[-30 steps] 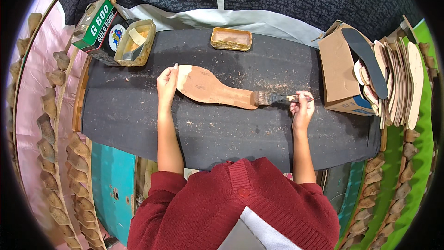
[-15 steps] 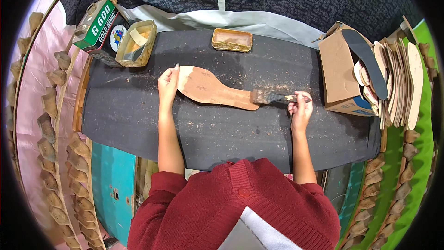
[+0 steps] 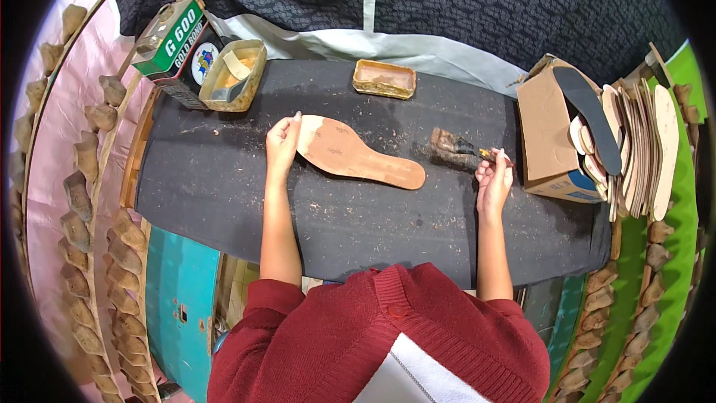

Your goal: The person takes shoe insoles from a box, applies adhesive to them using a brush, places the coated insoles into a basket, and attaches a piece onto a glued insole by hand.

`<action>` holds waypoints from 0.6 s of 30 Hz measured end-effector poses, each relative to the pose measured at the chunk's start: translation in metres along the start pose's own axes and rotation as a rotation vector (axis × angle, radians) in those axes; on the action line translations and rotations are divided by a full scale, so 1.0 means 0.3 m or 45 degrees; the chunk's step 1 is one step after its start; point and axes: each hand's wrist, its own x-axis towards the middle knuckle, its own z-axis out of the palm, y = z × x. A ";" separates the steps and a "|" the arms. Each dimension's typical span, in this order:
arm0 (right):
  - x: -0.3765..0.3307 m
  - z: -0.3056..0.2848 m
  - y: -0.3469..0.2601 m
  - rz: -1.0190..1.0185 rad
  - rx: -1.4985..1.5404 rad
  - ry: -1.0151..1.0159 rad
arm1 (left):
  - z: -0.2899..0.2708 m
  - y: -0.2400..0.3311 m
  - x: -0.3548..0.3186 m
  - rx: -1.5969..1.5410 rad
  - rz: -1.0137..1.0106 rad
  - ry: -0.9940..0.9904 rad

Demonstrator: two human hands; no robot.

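Observation:
A tan shoe insole (image 3: 354,154) spans the middle of the table, its wide end paler than the rest. My left hand (image 3: 283,142) pinches that pale end, thumb on top. In my right hand (image 3: 494,179) is a flat brush (image 3: 456,148), gripped by its dark, paint-smeared handle. The bristles point left and sit apart from the insole's narrow heel end, over the dark table cover. Whether the bristles touch the cover I cannot tell.
A shallow rectangular tray (image 3: 384,79) stands at the back. Far left are a green-and-black metal can (image 3: 170,48) and a plastic container (image 3: 253,78) holding scraps. A cardboard box (image 3: 548,134) with stacked insoles (image 3: 641,145) occupies the right. Shoe lasts (image 3: 77,195) line racks on both sides.
The brush has left the insole's heel end and moved right, with my right hand turning it. My left hand keeps its hold on the wide end. The whole view has shifted slightly.

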 end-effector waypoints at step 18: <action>0.256 0.403 0.199 0.050 0.010 -0.364 | -0.030 -0.001 -0.002 0.004 0.065 0.052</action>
